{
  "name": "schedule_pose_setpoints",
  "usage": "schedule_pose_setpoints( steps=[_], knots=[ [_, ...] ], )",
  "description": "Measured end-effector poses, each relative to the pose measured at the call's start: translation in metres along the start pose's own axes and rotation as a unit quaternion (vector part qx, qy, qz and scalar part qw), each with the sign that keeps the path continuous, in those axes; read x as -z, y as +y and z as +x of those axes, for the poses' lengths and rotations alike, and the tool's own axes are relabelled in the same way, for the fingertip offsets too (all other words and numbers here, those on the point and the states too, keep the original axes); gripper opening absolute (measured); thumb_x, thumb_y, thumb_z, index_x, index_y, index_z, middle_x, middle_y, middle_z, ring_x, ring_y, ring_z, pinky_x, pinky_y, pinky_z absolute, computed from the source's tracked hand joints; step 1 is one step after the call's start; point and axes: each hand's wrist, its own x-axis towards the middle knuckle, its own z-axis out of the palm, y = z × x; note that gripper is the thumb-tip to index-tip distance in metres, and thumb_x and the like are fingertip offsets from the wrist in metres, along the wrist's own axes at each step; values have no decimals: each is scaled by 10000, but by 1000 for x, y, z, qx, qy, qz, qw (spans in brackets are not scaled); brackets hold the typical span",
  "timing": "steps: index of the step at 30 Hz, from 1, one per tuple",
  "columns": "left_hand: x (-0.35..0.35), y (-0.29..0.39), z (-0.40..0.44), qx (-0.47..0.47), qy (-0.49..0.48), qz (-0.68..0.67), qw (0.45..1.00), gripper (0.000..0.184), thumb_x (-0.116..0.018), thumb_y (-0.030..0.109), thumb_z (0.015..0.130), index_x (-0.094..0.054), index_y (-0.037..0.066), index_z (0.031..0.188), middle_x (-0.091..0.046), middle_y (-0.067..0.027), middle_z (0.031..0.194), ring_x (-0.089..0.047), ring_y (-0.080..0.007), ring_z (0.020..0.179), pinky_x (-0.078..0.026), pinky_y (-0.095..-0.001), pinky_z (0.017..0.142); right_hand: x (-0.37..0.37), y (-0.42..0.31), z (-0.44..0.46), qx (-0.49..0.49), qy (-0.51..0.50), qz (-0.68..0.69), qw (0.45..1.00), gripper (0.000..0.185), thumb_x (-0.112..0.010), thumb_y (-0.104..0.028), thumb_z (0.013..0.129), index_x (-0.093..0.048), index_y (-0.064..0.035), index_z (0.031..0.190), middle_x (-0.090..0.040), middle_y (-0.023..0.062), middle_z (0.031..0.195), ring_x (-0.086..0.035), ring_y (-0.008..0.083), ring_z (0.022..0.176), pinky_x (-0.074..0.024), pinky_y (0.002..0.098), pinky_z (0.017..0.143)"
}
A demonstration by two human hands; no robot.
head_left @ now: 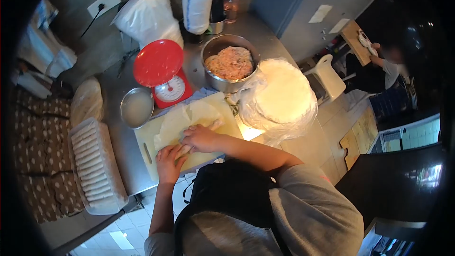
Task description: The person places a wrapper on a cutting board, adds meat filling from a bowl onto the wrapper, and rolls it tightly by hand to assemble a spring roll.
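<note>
On a pale cutting board (194,162) lies a thin, off-white wrapper sheet (177,121), its near part wrapped into a spring roll (216,124). My left hand (169,162) has its fingers curled over the near left end of the roll. My right hand (200,138) presses on the middle of it, fingers bent around it. Much of the roll is hidden under both hands. Beyond the board stands a steel pot (229,86) with an orange-pink filling (231,62). Right of it, a tall stack of round wrappers (284,92) sits in clear plastic.
A steel bowl (137,108) with whitish contents and a red kitchen scale (170,89) stand behind the board. Left is a plastic tub (118,194) of finished rolls. White bags (151,14) and a pink-capped bottle (231,7) line the wall. A person (391,68) sits far right.
</note>
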Motion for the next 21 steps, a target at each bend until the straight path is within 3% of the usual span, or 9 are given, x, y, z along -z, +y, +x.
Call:
schedule_pose_setpoints(
  steps=[13, 16, 19, 21],
  knots=[
    [-15, -3, -29, 40, 63, -13, 997, 372, -660, 126, 823, -624, 30, 1181, -594, -163, 1099, -540, -355, 1015, -431, -432, 915, -33, 6, 2, 56, 93, 19, 994, 252, -720, -187, 675, -644, -119, 905, -546, 64, 904, -554, 285, 928, -451, 412, 781],
    [-7, 1, -27, 6, 65, -18, 998, 370, -651, 135, 835, -625, 44, 1193, -622, -145, 1060, -557, -347, 980, -432, -432, 904, -30, 8, 6, 58, 71, 19, 996, 263, -734, -198, 653, -638, -115, 883, -546, 72, 898, -560, 292, 918, -456, 417, 770],
    [13, 3, -14, 82, 5, -18, 996, 351, -632, 138, 859, -627, 63, 1202, -657, -126, 996, -581, -329, 930, -432, -430, 893, -27, 0, 15, 52, 48, 41, 997, 283, -750, -199, 623, -633, -107, 863, -552, 78, 901, -566, 301, 912, -462, 423, 760],
    [16, -5, 0, 52, 47, 21, 997, 379, -630, 113, 849, -610, 64, 1224, -678, -104, 922, -602, -312, 910, -427, -416, 864, -33, -1, 20, 51, 47, 54, 996, 290, -758, -191, 609, -632, -101, 854, -559, 79, 909, -569, 304, 916, -465, 428, 758]
  ],
)
